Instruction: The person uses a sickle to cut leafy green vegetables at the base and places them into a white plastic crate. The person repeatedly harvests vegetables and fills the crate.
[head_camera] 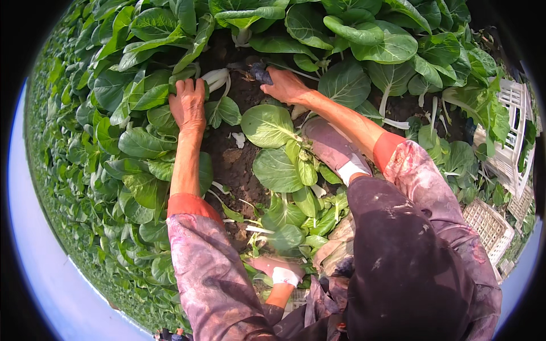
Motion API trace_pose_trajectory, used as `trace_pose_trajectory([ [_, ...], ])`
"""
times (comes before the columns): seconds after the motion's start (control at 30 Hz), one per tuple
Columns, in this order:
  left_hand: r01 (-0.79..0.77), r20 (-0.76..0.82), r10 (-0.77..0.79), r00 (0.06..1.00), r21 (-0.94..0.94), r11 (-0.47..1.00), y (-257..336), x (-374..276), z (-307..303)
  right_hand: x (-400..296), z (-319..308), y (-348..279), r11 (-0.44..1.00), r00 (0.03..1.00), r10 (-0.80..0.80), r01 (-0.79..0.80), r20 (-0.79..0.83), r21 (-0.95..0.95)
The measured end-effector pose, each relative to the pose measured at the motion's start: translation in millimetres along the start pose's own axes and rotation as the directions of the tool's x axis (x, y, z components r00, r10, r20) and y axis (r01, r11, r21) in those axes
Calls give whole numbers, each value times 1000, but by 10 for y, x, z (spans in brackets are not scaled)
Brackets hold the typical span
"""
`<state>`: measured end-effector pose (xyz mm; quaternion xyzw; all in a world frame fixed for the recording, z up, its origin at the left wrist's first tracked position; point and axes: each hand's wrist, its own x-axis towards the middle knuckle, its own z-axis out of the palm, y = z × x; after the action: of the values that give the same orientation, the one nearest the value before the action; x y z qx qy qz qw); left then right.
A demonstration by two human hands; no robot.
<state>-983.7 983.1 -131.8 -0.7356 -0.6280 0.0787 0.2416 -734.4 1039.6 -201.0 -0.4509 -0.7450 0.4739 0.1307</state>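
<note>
My left hand (188, 100) is closed around a leafy green plant with a thick white base (216, 79), which lies tilted over the soil, its base pointing right. Just to the right, my right hand (282, 85) grips the dark wrapped handle of a tool (260, 73). The tool's flat metal part reaches left towards the white base; soil and leaves partly hide it. Loose green leaves (277, 168) lie on the brown soil (232, 166) below my hands.
Dense leafy greens (128, 140) grow on the left and along the top. White plastic crates (514, 136) stand at the right, one holding leaves, with a shallower crate (488, 228) below. My shoe (332, 143) rests beside the loose leaves; cut stalks are scattered around.
</note>
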Motion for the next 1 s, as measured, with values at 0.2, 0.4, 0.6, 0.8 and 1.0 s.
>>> trace_pose_trajectory([
  [0.2,51,-59,-54,997,-63,997,11,-100,6,236,116,-170,956,956,183,-227,229,185],
  [0.4,146,20,-144,989,-104,984,40,-210,-40,344,311,-155,982,987,17,13,159,-188],
  [0.6,267,14,-271,963,-213,940,12,-618,-677,-571,-172,-2,966,986,-137,111,-97,-235],
  [0.8,421,-124,-525,842,-457,783,325,-1117,-1799,-986,-400,-650,525,986,79,-166,146,835],
  [1.0,512,-83,-725,684,-653,558,904,-1377,-2435,-1266,-530,-1302,291,919,-269,-208,289,934],
])
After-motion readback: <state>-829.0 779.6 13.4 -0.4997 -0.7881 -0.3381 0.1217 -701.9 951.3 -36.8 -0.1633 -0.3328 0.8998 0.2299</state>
